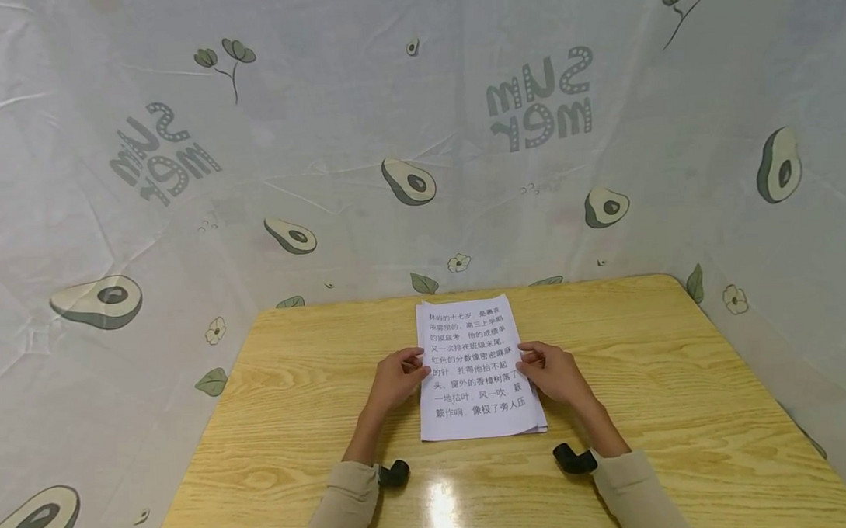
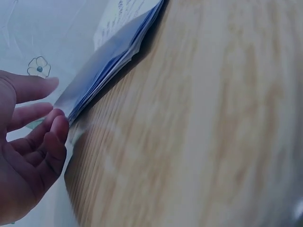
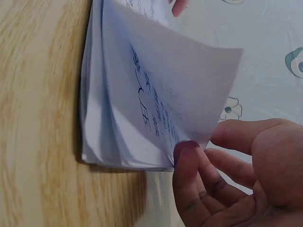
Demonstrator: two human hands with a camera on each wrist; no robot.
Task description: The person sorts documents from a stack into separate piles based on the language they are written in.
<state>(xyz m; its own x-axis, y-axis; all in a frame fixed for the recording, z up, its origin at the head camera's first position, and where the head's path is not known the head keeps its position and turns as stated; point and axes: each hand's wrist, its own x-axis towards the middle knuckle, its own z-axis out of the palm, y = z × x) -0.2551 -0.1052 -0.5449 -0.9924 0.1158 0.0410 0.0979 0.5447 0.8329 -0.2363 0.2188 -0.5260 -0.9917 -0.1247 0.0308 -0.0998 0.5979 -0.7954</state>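
A stack of paper sheets, its top page printed with large Chinese characters, is held between two hands over the wooden table. At its left edge, the left hand grips the sheets with thumb and fingertips; in the left wrist view the left hand has curled fingers against the layered edges. The right hand grips the right edge. In the right wrist view the right hand's fingertips meet the edge of the sheets, and the top page bows upward, apart from those below.
The light wooden table has rounded far corners. Behind and beside it hangs a pale curtain with avocado, flower and leaf prints. Black devices sit at the left wrist and right wrist, next to beige sleeves.
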